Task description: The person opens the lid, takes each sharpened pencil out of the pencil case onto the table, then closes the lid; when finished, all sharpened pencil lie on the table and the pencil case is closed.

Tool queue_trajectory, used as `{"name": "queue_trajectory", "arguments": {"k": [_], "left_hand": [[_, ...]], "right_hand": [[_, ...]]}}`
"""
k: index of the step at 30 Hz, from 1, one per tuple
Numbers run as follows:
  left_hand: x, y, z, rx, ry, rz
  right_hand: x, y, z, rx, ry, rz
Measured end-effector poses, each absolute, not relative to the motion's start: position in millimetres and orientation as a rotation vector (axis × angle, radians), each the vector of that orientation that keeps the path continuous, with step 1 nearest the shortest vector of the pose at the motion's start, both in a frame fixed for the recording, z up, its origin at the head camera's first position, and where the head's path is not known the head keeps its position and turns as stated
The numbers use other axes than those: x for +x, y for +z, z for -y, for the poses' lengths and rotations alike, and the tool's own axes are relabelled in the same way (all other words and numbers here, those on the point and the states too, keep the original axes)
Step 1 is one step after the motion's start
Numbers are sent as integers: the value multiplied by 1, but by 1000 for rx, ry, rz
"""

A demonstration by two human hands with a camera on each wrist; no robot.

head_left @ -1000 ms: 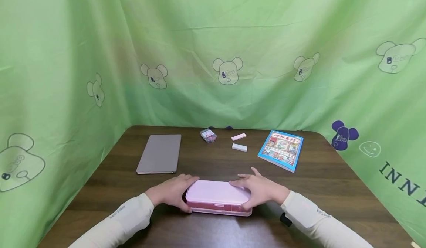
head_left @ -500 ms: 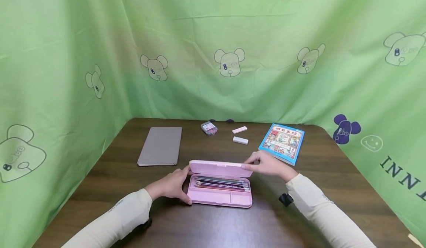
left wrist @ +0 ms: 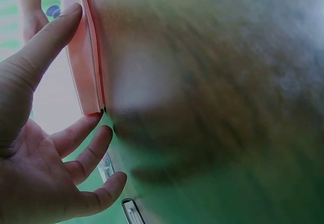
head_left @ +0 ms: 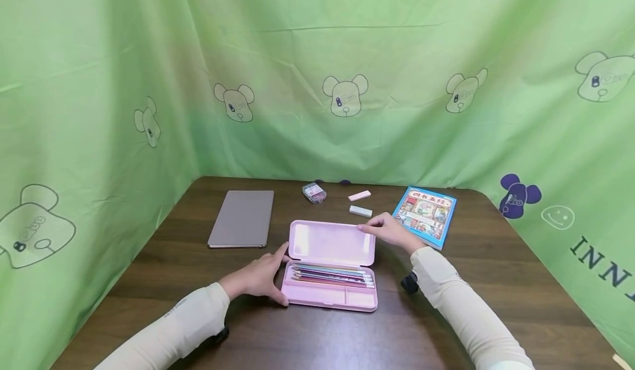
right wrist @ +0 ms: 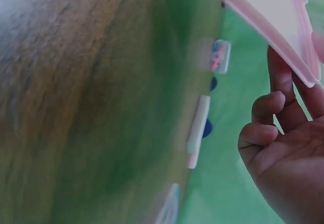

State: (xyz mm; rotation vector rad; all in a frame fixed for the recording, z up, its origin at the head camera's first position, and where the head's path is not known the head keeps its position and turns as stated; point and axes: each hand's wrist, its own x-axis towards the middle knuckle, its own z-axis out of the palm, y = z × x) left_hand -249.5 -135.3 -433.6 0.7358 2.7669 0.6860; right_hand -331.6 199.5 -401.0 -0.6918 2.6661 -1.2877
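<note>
A pink pencil case (head_left: 327, 296) lies on the wooden table with its lid (head_left: 331, 243) raised. Several pencils (head_left: 332, 275) fill its back compartment; the front part has a small divider. My left hand (head_left: 255, 275) holds the case's left end, thumb at the front corner and index finger near the back one. In the left wrist view, the thumb and index finger span the end of the pencil case (left wrist: 83, 67), the other fingers spread beyond it. My right hand (head_left: 389, 231) pinches the lid's upper right corner, and the right wrist view shows fingers behind the lid (right wrist: 273, 11).
Behind the case lie a grey notebook (head_left: 241, 218) at left, a small clear box (head_left: 315, 192), a pink stick-like block (head_left: 359, 196) and a white block (head_left: 360, 211). A blue-edged picture book (head_left: 425, 215) is at right, close behind my right hand. Green cloth (head_left: 317, 138) hangs around the table.
The pencil case was closed between both hands. My right hand has lifted its lid up and back, showing the pencils. My left hand has stayed at the left end.
</note>
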Motion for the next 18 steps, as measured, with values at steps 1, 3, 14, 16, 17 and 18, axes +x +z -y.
{"name": "queue_trajectory", "arguments": {"k": [1,3,14,16,17,18], "left_hand": [[-250,-434,135,738,687,-2768],[-250,-434,136,743,691,-2764],[-251,-430,136,727,712,-2737],[-251,-431,136,722,713,-2737],[-251,-431,136,721,706,-2739],[-251,-431,135,715,702,-2739]], "right_hand": [[-331,-400,-198,-690,-1311,-2667],[-329,-397,-196,-701,-1360,-2665],[-327,-407,-215,-742,-1360,-2880],[-322,-408,-218,-755,-1303,-2875],[-318,-408,-218,-783,-1257,-2868],[-314,-407,-218,-814,-1211,-2851]]}}
